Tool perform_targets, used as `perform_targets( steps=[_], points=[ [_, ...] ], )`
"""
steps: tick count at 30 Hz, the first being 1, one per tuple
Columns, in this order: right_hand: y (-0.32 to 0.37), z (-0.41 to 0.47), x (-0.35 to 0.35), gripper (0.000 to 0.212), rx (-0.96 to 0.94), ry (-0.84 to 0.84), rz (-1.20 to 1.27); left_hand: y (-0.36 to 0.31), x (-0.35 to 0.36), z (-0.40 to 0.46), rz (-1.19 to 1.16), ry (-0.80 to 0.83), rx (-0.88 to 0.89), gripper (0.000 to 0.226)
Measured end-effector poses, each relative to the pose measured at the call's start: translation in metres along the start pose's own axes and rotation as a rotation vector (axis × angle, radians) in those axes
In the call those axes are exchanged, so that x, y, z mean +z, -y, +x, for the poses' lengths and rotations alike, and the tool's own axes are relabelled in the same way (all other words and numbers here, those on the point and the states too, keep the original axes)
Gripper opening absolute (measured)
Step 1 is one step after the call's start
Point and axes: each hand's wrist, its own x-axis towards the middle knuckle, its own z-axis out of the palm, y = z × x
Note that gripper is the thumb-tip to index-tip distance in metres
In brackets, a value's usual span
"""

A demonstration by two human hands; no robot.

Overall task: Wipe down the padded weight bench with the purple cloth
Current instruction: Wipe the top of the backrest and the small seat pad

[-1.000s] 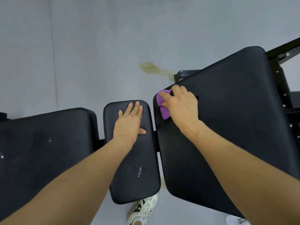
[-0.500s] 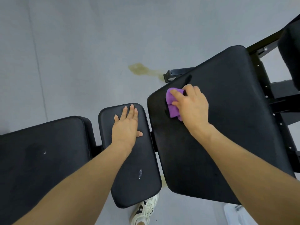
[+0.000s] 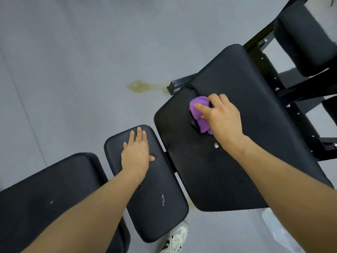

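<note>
Right now my right hand presses the bunched purple cloth against the big pad of the bench, right of centre in the frame, fingers curled over the top of the wad with the forefinger laid straight across it. My left hand lies flat and open on the small pad at lower centre, fingers straight, holding nothing, just bracing me. The cloth sits in the upper left part of the big pad, close to a crease in the vinyl and above a small pale fleck near my wrist. As I judge it, most of this pad is not yet covered, so the job is early. To do this stroke well, I should keep the cloth spread under my palm instead of balled up, press evenly, and work in overlapping passes from the far edge toward me, running over the fleck and into the crease. The pad tilts, so I expect the cloth to slide easily on the vinyl; a firm grip keeps it from slipping out. The small pad carries white scuffs, and the left pad at lower left has a speck too; both look due for wiping afterwards. A yellowish stain marks the floor at upper centre.
</note>
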Motion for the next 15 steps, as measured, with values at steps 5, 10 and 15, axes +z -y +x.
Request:
perform_targets(
  steps=[5, 10, 15],
  points=[
    [0.031, -0.036, 0.016, 0.055, 0.087, 0.045, 0.148, -0.009, -0.005, -0.005, 0.011, -0.015, -0.004, 0.089],
    [0.003, -0.038, 0.0, 0.051, 0.074, 0.115, 0.198, -0.027, -0.016, -0.015, -0.104, -0.109, 0.14, 0.081],
    [-0.058, -0.034, -0.03, 0.03, 0.252, -0.026, 0.175, -0.077, -0.025, -0.019, -0.207, -0.223, 0.309, 0.075]
  ],
)
